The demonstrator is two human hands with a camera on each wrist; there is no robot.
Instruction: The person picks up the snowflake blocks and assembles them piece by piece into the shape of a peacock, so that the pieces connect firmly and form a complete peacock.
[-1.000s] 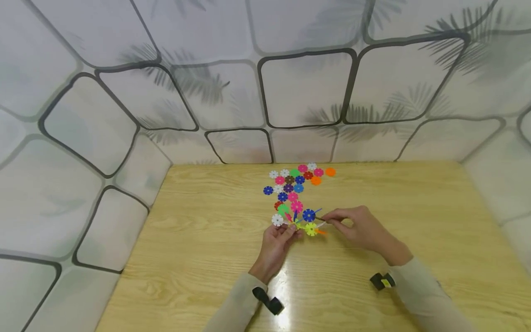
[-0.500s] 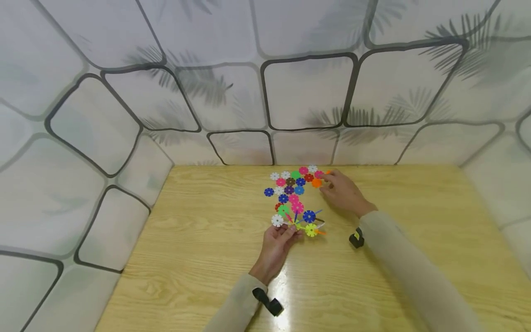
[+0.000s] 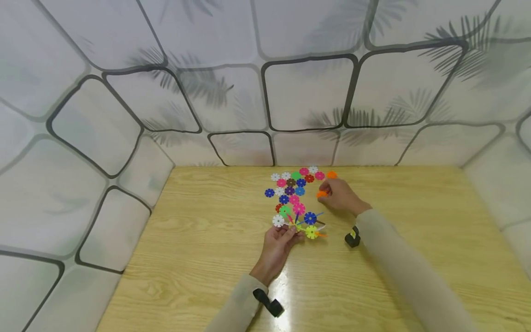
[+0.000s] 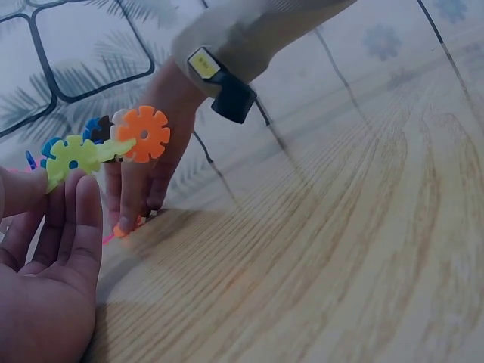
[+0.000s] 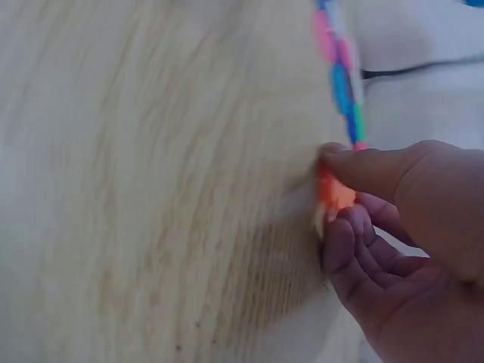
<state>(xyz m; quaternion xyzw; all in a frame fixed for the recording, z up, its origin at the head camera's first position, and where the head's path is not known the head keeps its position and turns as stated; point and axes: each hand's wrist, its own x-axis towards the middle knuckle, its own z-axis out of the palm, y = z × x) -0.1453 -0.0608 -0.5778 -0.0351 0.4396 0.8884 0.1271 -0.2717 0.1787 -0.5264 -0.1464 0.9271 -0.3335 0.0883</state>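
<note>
My left hand pinches a cluster of joined plastic snowflake discs between thumb and fingers, held up off the wooden table. In it show a white disc, a blue disc and a yellow-green disc, with others seen edge-on. Close by in the left wrist view, an orange disc juts from the cluster's end. To the right of the loose discs, my right hand pinches a separate orange disc, low over the tabletop. The right wrist view shows this orange disc between thumb and fingertips.
Loose snowflake discs in several colours lie beyond the left hand, among them a purple disc and a pink disc. Another orange disc lies just beyond the right hand. A patterned wall borders the table at the back.
The right hand has left the cluster, where a brown disc now sticks out, and reached to the loose discs. It has picked an orange disc and drawn it nearer. The left hand has barely moved.
</note>
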